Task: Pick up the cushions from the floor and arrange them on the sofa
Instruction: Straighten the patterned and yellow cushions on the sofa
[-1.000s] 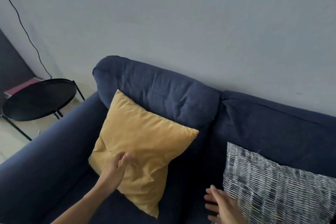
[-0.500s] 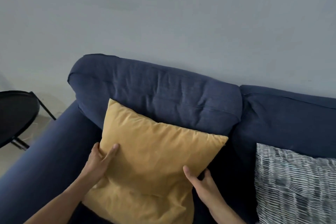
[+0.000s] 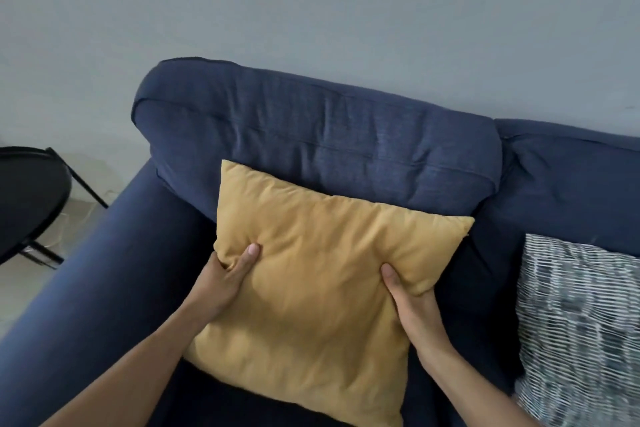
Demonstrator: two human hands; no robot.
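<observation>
**Both hands on the yellow cushion**

The yellow cushion [image 3: 311, 288] leans on the backrest of the blue sofa [image 3: 346, 142], near its armrest. The left hand [image 3: 225, 284] and the right hand [image 3: 412, 305] each have their grip clamped on one side edge. A patterned cushion [image 3: 581, 322] stands further right.

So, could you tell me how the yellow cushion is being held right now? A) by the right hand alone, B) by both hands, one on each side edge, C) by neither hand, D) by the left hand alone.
B: the left hand and the right hand each grip a side edge of the yellow cushion.
</observation>
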